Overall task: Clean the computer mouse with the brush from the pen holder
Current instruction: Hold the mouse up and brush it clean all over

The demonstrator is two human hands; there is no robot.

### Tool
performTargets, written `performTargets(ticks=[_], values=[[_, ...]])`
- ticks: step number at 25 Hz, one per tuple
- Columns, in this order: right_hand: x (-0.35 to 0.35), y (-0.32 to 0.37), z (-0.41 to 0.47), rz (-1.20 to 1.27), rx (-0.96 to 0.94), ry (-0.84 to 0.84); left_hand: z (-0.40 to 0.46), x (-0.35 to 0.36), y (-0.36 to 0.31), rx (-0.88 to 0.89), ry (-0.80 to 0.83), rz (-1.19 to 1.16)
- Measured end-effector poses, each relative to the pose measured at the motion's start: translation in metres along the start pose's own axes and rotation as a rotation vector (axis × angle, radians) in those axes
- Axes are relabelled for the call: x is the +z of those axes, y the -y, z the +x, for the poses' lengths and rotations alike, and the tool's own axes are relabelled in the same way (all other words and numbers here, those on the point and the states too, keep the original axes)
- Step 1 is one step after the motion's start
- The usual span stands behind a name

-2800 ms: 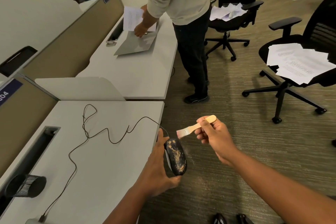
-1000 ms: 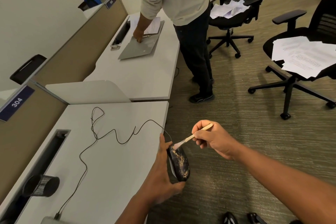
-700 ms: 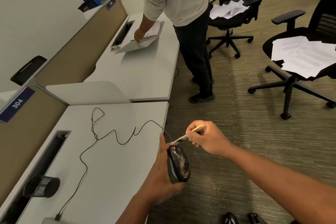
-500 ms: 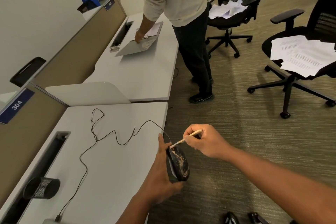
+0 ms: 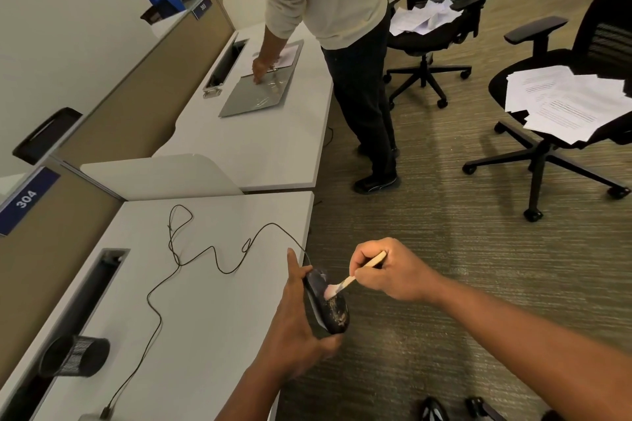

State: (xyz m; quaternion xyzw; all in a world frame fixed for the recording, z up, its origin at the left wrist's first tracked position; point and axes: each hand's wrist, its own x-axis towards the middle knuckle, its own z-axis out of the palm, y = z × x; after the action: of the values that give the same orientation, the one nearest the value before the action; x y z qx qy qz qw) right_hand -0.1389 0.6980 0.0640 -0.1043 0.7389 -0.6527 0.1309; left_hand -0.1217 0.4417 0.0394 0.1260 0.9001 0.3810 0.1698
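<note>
While the floor [image 5: 461,284] fills the whole right side, the desk [image 5: 212,318] lies at 8 o'clock, white and flat; at 12 o'clock a person [image 5: 335,27] stands by a second desk [image 5: 260,147] with one hand on a grey folder [image 5: 260,89]; two black chairs [image 5: 437,31] with papers [image 5: 564,99] on the seats sit at 1 and 3 o'clock; a black pen holder [image 5: 77,355] lies on its side on the desk at 8 o'clock; a thin black cord [image 5: 191,260] curls over the desk and runs to the mouse [image 5: 328,304]; the left hand [image 5: 297,328] is wrapped round the mouse from the left and holds it up past the desk edge, near 6 o'clock; the mouse is dark, with brown crumbs on its low end; the right hand [image 5: 390,270] pinches the brush [image 5: 355,277] by its wood handle; the brush hairs touch the top of the mouse.
</note>
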Motion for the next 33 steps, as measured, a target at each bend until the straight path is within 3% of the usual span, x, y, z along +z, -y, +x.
performTargets(ticks=[12,16,20,23,33], values=[[-0.013,-0.02,-0.009,-0.042,0.121,-0.038,0.001,0.007,0.014,-0.005,-0.084,0.003],[-0.011,-0.02,-0.008,0.281,0.186,-0.175,0.004,0.007,0.017,-0.013,-0.065,0.002],[-0.002,-0.017,-0.01,0.591,0.215,-0.072,0.003,0.006,0.016,-0.017,-0.052,0.004],[0.003,-0.016,-0.011,0.541,0.231,0.005,0.003,0.005,0.012,-0.02,-0.061,0.013],[-0.002,-0.012,-0.015,0.344,0.242,0.026,0.001,0.005,0.002,-0.048,-0.104,0.032]])
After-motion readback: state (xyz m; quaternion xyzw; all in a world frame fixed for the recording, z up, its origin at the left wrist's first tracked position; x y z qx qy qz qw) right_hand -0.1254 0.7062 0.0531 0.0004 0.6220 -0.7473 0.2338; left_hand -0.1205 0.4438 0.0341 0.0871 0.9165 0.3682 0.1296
